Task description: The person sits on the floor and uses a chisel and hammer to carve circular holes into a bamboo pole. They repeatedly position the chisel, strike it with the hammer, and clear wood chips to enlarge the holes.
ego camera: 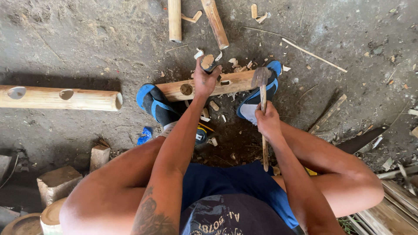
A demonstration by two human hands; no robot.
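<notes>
With our left hand [204, 80] closed around a chisel [208, 62] on the bamboo pole [230, 82] pinned under our feet at frame centre, and our right hand [267, 121] gripping the hammer [262, 93], a glancing blow could strike our knuckles.

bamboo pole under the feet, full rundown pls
The bamboo pole is pale tan and round, lying nearly level on the dirt ground across the view. One round hole is cut near its left end, a slot further right. Both blue-shoed feet rest against it. The left hand sets a chisel on it. Chips lie around.
</notes>
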